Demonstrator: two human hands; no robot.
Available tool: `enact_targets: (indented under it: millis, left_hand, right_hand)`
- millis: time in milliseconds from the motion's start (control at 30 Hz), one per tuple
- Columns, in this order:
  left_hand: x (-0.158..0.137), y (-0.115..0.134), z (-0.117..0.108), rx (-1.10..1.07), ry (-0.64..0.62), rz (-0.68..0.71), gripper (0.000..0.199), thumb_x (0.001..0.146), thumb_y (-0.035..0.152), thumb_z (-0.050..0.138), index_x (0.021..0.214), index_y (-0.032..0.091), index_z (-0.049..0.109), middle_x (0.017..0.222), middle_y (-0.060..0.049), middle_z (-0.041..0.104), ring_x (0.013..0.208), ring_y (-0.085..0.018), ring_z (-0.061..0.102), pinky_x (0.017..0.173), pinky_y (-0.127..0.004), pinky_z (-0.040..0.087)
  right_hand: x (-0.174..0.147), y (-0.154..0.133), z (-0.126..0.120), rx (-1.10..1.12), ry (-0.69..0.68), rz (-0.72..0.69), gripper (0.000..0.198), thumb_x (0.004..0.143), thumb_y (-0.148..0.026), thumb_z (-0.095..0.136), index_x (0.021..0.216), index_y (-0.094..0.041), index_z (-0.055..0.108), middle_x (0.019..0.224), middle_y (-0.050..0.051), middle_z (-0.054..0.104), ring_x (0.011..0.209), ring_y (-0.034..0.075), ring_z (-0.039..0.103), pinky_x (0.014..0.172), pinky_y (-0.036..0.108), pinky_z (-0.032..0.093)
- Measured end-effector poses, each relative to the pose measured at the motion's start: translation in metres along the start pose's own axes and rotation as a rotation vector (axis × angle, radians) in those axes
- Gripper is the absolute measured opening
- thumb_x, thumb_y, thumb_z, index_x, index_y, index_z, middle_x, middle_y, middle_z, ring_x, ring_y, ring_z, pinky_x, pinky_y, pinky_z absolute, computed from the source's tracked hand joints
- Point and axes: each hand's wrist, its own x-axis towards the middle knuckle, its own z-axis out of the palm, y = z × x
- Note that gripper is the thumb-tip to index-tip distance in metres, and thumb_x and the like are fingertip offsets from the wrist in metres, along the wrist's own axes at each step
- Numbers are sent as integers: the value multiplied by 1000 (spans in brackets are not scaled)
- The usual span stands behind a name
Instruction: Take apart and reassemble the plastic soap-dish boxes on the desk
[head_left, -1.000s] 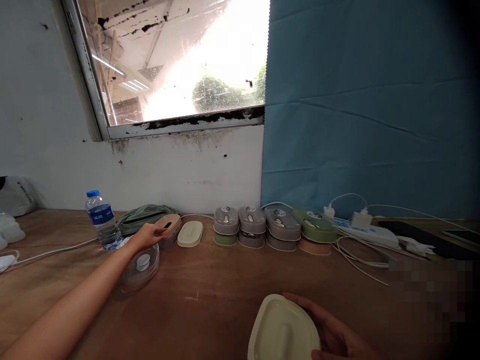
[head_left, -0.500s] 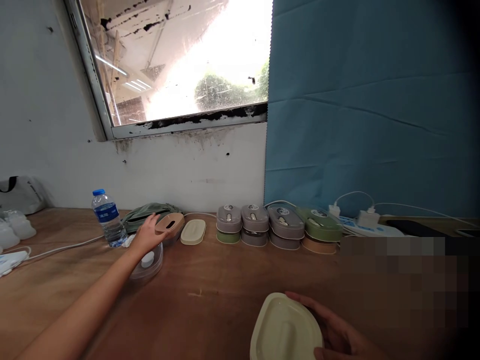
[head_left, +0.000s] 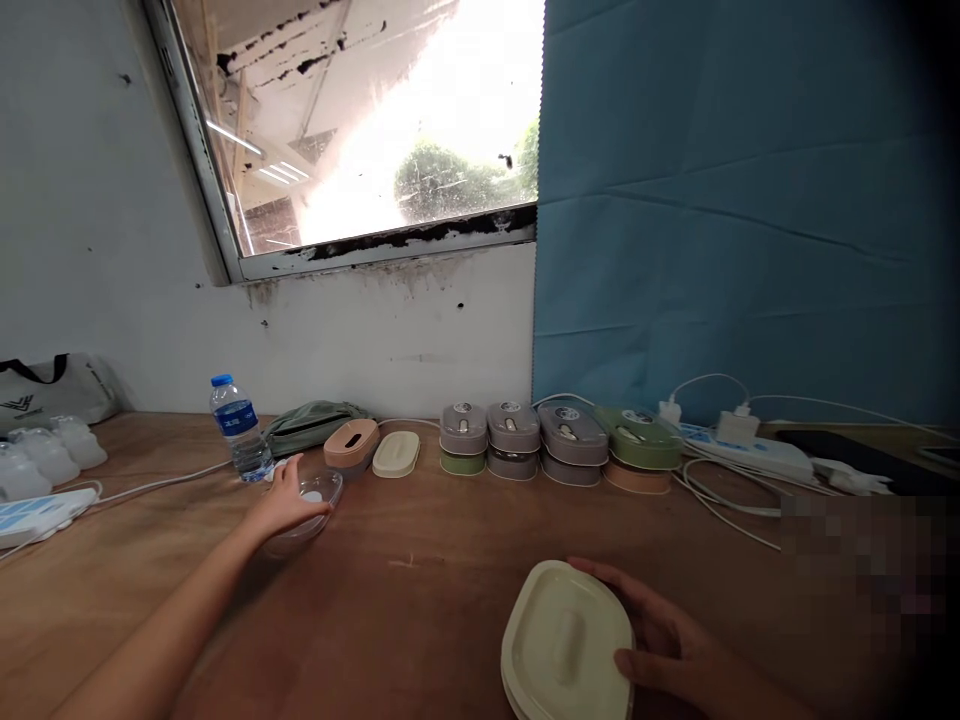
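My right hand (head_left: 664, 640) grips the right side of a cream lunch box lid (head_left: 566, 650) near the front edge of view, its thumb on the top rim. The lid has a raised ridge in the middle, and a second cream rim shows under its lower left side. Farther off on the left, my left hand (head_left: 289, 505) spans a clear plastic container (head_left: 330, 487) with a white round piece on it, thumb in front and fingers behind. Behind that hand sit a peach-topped box (head_left: 351, 440) and another cream lid (head_left: 396, 454).
Stacked lunch boxes, grey (head_left: 572, 438) and green (head_left: 643, 438), line the wall. A water bottle (head_left: 240, 430) stands left by a green pouch (head_left: 311, 428). White bottles (head_left: 52, 455), power strips (head_left: 757, 455) and loose cables lie at the sides of the wooden table (head_left: 420, 600).
My left hand has come down from beside the peach-topped box onto the clear container. My right hand keeps its hold on the cream lid. The view has shifted slightly.
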Motion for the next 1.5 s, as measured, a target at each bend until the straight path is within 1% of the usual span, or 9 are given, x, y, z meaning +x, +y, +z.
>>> enact_targets:
  millis: [200,333,400,567,667,767,900,1167,1500]
  left_hand:
    - [4,7,-6,18,1,-16,100,53,54,60,132,12,15,133,-20,27,120,-34,34,94,-45,31]
    - [-21,39,-8,98,315,91,82,58,57,56,122,10,38,131,-20,31,126,-38,17,100,-52,16]
    - [-54,71,-3,52,458,302,56,70,48,50,113,13,47,130,-16,35,129,-35,10,102,-51,12]
    - [-148,156,41,-224,114,1281,36,81,35,48,115,25,48,109,-6,59,114,-22,43,101,-37,28]
    - [-171,185,70,-427,104,1512,27,86,27,44,112,29,50,86,0,67,88,-13,58,88,-25,41]
    - [-172,189,74,-445,78,1440,22,81,32,50,100,25,59,76,-2,65,71,-14,58,67,-23,47]
    - [-158,169,53,-342,18,1170,22,79,21,47,97,23,61,80,-8,61,76,-17,57,68,-27,48]
    - [-69,121,53,-144,342,651,26,84,26,40,101,19,59,87,-8,57,84,-22,53,79,-37,41]
    - [15,110,72,-37,323,529,28,83,15,38,100,16,60,98,-10,57,94,-22,51,84,-35,39]
  right_hand:
    - [0,1,1,36,18,-10,63,66,-33,69,123,-27,43,125,6,49,114,25,45,93,37,39]
    - [-1,-6,6,57,34,-25,59,65,-32,70,119,-27,47,121,5,51,110,24,48,91,36,40]
    - [-1,-10,9,73,52,-18,60,63,-33,71,118,-27,48,121,6,52,109,24,49,90,36,40]
    - [-1,-12,11,103,49,-54,62,63,-33,72,118,-25,47,125,7,48,112,24,47,92,37,39]
    - [-1,-9,9,103,28,-89,64,62,-31,73,119,-25,44,127,8,46,112,24,47,92,37,39]
    - [0,-7,8,103,88,-141,70,62,-31,72,123,-26,38,131,8,41,115,23,44,92,36,39]
    - [2,-8,8,24,297,-130,79,63,-35,70,127,-30,24,137,10,26,98,21,55,81,35,44]
    - [1,-14,13,-83,376,-92,53,67,-33,61,113,-21,37,110,8,45,71,15,57,68,32,44]
    - [1,-14,12,-78,366,-73,39,67,-27,59,102,-20,44,98,4,49,65,13,55,63,29,43]
